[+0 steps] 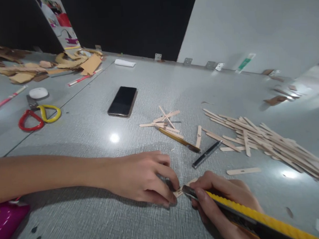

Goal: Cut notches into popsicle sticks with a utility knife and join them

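Note:
My left hand (144,178) lies on the grey table, its fingers pinched on a short wooden stick piece (179,192) and pressing it down. My right hand (221,198) is wrapped round a yellow utility knife (248,216), whose tip meets the stick piece right beside my left fingertips. A small heap of cut wooden sticks (166,122) lies just beyond my hands, with a brown-handled knife (178,139) and a black pen-like tool (206,154) beside it.
A big pile of wooden sticks (266,139) spreads at the right. A black phone (122,101) lies mid-table. Red and yellow scissors (39,115) and cardboard scraps (48,66) are at the far left. A magenta object (6,219) sits at the lower left corner.

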A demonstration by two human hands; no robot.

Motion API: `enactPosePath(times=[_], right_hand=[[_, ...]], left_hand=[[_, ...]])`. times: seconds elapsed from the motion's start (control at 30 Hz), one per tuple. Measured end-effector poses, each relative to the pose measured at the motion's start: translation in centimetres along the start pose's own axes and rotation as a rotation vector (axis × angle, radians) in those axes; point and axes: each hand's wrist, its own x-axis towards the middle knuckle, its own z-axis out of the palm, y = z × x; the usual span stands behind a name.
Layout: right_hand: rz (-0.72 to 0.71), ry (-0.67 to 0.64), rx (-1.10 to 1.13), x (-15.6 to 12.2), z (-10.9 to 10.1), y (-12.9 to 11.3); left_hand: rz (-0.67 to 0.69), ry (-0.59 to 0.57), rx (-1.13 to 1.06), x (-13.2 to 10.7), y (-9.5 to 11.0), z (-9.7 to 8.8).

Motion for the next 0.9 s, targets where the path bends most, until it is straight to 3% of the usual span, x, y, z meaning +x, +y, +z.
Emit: enactPosePath(times=[0.27, 0.5, 0.7, 0.9], right_hand=[[-0.087, -0.036, -0.048, 0.5, 0.1, -0.1], [-0.172, -0.079, -0.124, 0.5, 0.1, 0.0], [-0.168, -0.169, -0.052, 0.4, 0.2, 0.4], [-0.15, -0.089, -0.022, 0.4, -0.4, 0.4]], left_hand=[[-0.038, -0.002, -0.093, -0.1, -0.2, 0.1], [-0.377, 0.075, -0.268, 0.3, -0.6, -0.1], [-0.308, -0.023, -0.124, 1.3, -0.6, 0.0], [-0.29, -0.081, -0.037, 1.3, -0.5, 0.1]])
